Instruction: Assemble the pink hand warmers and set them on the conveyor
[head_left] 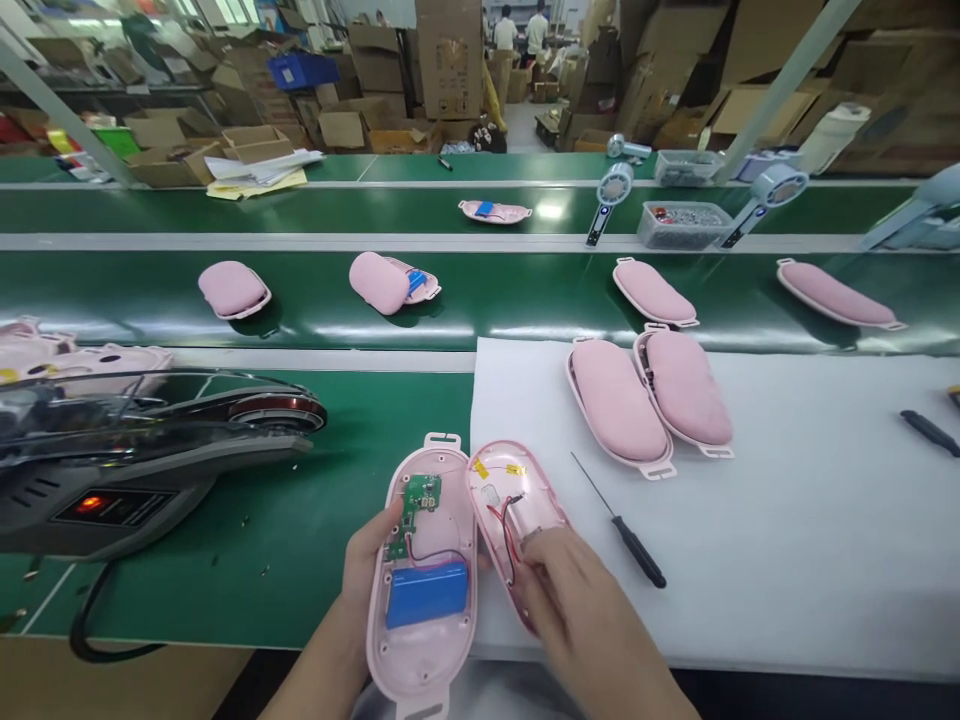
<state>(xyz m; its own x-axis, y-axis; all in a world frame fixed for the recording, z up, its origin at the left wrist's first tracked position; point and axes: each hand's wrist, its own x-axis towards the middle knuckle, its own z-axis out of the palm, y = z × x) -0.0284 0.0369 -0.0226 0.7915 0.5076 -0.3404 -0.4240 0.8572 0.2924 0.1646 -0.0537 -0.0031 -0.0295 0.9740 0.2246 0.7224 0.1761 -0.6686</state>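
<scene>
A pink plastic shell half (442, 655) with slotted tabs at both ends is gripped in my left hand (367, 565), the thumb on its left rim. Inside it sit a green circuit board (422, 493) and a blue battery pack (427, 594) joined by thin wires. My right hand (566, 590) holds the other pink shell half (517, 455), its inner side up, close against the first one's right edge. Red and black wires (508, 530) run inside this half toward my right fingers, whose tips are partly hidden. A black-handled screwdriver (637, 550) lies to the right.
Two closed pink cases (619, 400) lie on the white mat (810, 560). More pink cases (232, 288) rest along the green conveyor (517, 300). A tape dispenser-like machine (150, 470) with a lit red switch stands left. Handheld fans (611, 190) and a clear bin (682, 225) are behind.
</scene>
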